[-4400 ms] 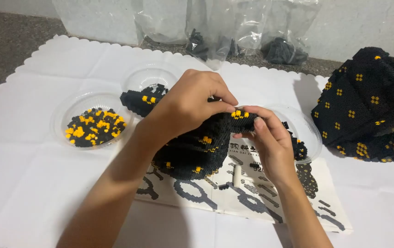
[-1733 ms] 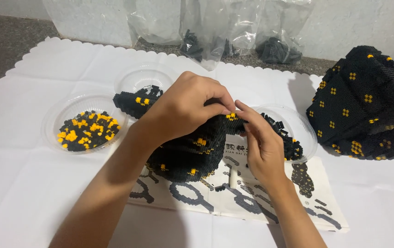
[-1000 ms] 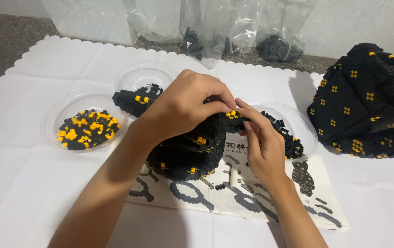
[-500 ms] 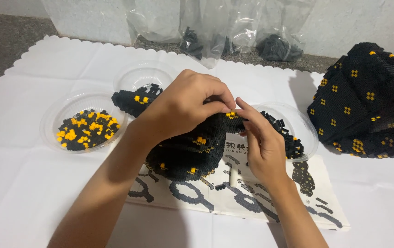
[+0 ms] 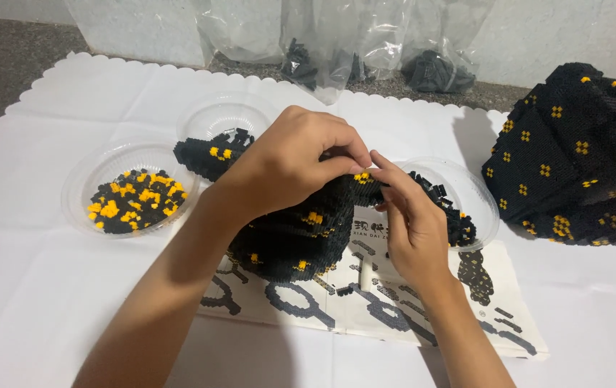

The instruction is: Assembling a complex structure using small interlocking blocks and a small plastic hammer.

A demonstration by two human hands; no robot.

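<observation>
my left hand is draped over the top of the black brick model, fingers curled and gripping its upper edge. my right hand comes in from the right, thumb and fingertips pinched on the same ridge, right where a small yellow brick shows between the two hands. whether that brick is loose in my pinch or already seated, i cannot tell. so the working spot lies just left of my right fingertips and just under my left ones, and the right hand is the nearer for fine pressing. the model runs long from the far left, where its tail end reaches a clear bowl, down toward me onto the printed instruction sheet. it sits about mid-worktop on the white scalloped cover. to the left, a bowl of yellow and black bricks; behind my right hand, a bowl of black bricks. a bigger finished black section stands at the right edge, plastic bags along the far edge.
</observation>
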